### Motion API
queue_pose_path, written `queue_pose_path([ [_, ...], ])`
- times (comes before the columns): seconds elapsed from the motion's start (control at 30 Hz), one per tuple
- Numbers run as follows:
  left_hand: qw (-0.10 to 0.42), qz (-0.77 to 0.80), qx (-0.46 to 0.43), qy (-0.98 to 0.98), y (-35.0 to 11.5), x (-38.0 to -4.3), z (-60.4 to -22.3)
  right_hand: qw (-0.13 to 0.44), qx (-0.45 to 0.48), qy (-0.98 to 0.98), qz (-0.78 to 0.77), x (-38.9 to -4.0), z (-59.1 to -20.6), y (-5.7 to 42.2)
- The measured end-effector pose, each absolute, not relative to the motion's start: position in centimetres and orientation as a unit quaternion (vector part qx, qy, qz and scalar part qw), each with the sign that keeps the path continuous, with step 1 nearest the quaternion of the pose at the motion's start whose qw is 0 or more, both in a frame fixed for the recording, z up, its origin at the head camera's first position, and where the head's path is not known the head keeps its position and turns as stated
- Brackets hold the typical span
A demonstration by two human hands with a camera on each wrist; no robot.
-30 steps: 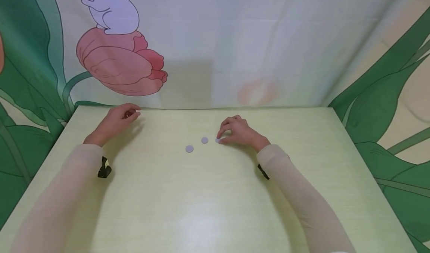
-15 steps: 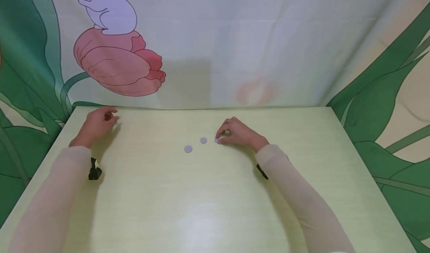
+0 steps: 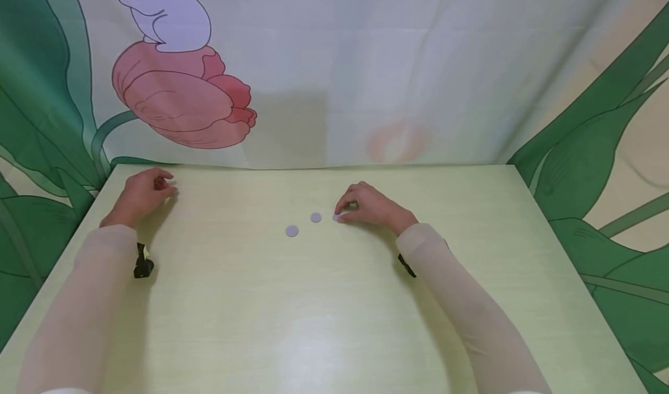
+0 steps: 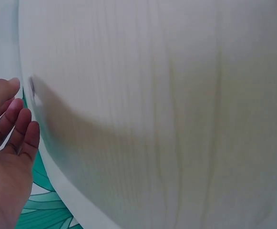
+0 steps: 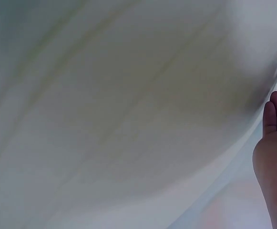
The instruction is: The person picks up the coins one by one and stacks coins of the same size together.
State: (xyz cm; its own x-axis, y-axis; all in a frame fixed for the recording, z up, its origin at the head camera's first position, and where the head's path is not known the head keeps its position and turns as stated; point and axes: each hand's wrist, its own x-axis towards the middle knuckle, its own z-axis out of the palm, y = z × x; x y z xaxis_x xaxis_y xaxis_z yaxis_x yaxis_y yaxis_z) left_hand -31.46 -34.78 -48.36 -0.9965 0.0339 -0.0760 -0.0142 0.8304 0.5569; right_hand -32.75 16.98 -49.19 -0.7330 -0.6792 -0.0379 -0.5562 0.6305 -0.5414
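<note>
Two flat, round, pale grey discs, like coins, lie near the table's middle: a nearer disc (image 3: 292, 231) and another disc (image 3: 316, 217) to its right and slightly farther back. A third grey disc (image 3: 336, 218) sits at the thumb and index fingertips of my right hand (image 3: 368, 208), which pinches it low at the tabletop; the fingers cover part of it. At the far left, my left hand (image 3: 140, 195) hovers over the table with loosely bent fingers, thumb and index apart. Its relaxed fingers also show in the left wrist view, holding nothing visible.
The pale wooden table (image 3: 235, 301) ends at a printed cloth (image 3: 287, 80) hanging behind its back edge. Large green leaves (image 3: 590, 173) are printed on the cloth at the right. A small black device (image 3: 143, 261) is strapped under the left sleeve.
My left hand has moved left, toward the table's back left corner. The right hand stays at its disc; the other two discs have not moved on the table.
</note>
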Motion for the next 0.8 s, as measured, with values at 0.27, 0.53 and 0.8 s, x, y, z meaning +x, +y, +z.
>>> queue_pose_path([
  [0.27, 0.061, 0.287, -0.007, 0.956, -35.48, -31.26, -48.89, 0.124, -0.346, 0.892, -0.264, -32.68, -49.14, 17.01],
  [0.53, 0.066, 0.291, -0.006, 0.955, -35.58, -31.22, -49.06, 0.127, -0.347, 0.89, -0.268, -32.88, -49.34, 17.04],
  [0.8, 0.072, 0.293, -0.023, 0.953, -35.39, -31.15, -49.1, 0.132, -0.346, 0.89, -0.266, -32.81, -49.19, 17.03],
])
